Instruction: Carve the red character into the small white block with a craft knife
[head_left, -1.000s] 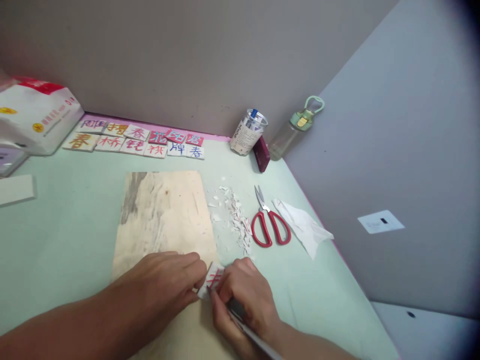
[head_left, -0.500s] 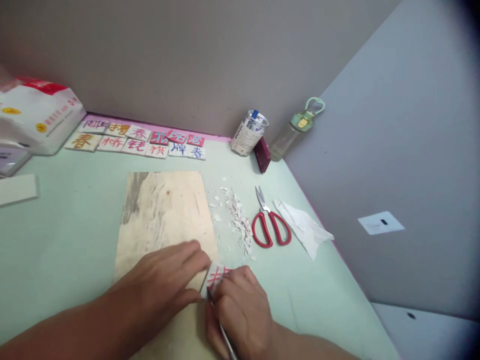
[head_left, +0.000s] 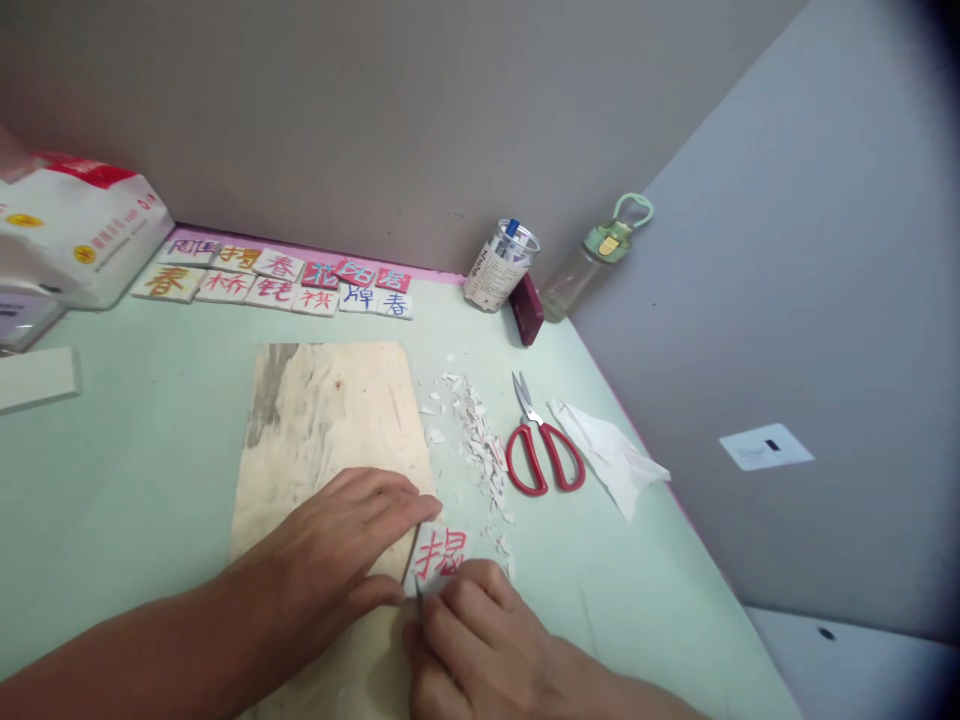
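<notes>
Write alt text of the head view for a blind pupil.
Left hand touches a white tile marked in red, at the edge of a wooden board; right hand holds a pointed tool to it. Shavings and red scissors lie beyond.

The person's bare left forearm (head_left: 169,640) slants in from the lower left, wrist nearly straight, and the bare left hand (head_left: 337,540) is palm down, its index finger (head_left: 405,515) stretched rightward and its thumb (head_left: 375,592) set apart, leaving a gap between them. Opposite, the bare right forearm (head_left: 626,692) reaches in from the lower right; I see the bare right hand (head_left: 480,630) knuckles up, fingers curled in, near the left thumb.
</notes>
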